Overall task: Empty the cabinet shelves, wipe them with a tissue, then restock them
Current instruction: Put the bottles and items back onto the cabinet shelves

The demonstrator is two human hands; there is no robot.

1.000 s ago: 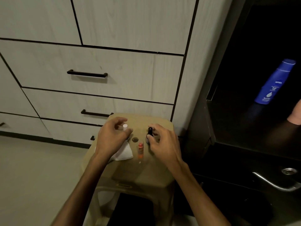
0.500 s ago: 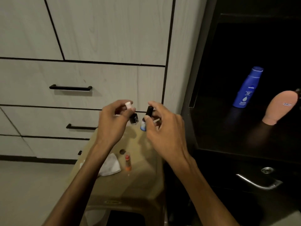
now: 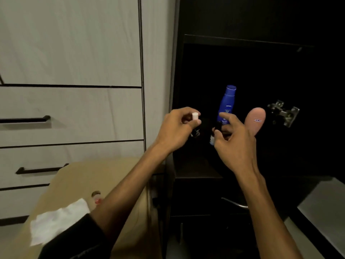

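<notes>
While each hand pinches a small nail polish bottle by its cap, both look light, glassy, breakable. The left hand (image 3: 175, 128) has its grip clamped on the white-capped bottle (image 3: 195, 126), the right hand (image 3: 233, 141) on the black-capped bottle (image 3: 214, 133); hold the caps firmly.

Pale wood-grain drawers (image 3: 71, 113), dim light

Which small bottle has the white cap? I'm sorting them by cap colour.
The small bottle pinched in the left hand; the right hand's bottle has a black cap.
</notes>
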